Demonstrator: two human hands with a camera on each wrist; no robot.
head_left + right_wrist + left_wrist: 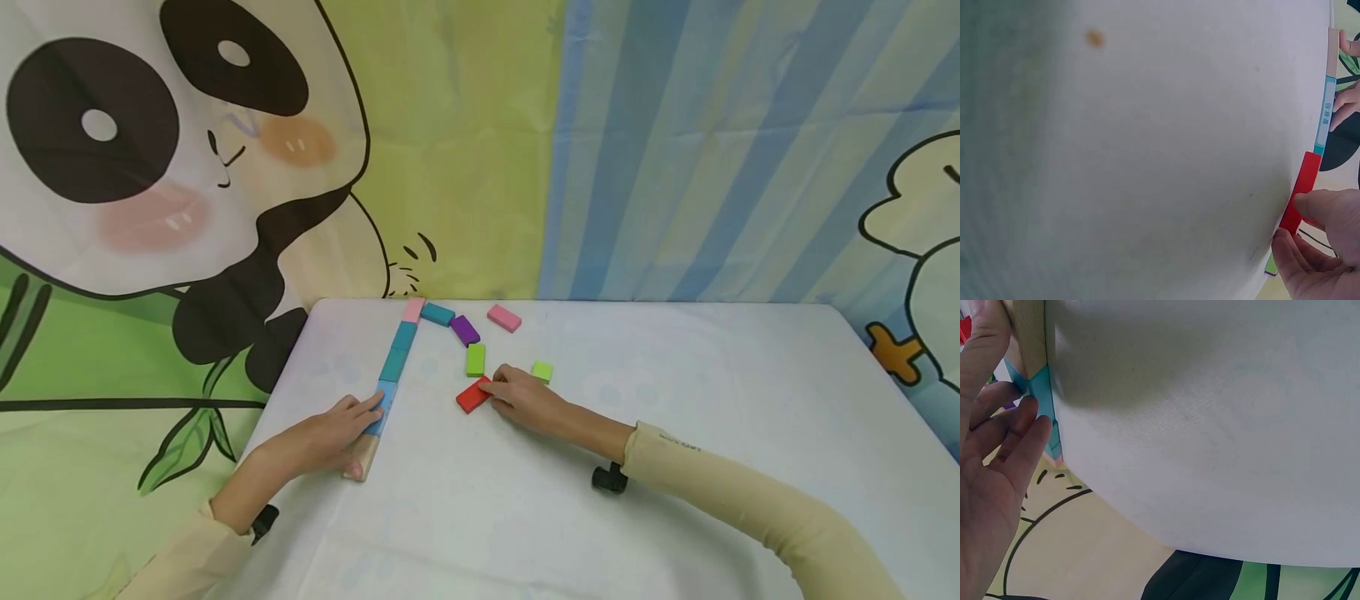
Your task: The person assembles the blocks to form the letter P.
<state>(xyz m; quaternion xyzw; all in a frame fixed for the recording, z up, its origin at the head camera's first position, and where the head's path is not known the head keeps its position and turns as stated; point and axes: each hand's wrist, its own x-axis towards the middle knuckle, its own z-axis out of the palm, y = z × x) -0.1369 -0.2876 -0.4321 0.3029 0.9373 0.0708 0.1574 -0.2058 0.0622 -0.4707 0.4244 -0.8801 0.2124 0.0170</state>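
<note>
My right hand (528, 400) pinches one end of a red block (472, 396) between thumb and fingers, low over the white table. My left hand (318, 437) rests on a straight row of blocks, fingertips touching the light blue block (385, 398) and thumb at the plain wood block (365, 455). Farther along that row lie two teal blocks (393, 364) and a pink block (413, 310) at the far end. From there a blue-teal block (438, 314), a purple block (465, 331) and a green block (476, 360) curve towards the red one.
A loose pink block (504, 317) lies near the back of the white table (675, 367). Another green block (542, 372) sits just beyond my right hand, partly covered by it. Behind the table hangs a printed cloth (465, 150) with a panda.
</note>
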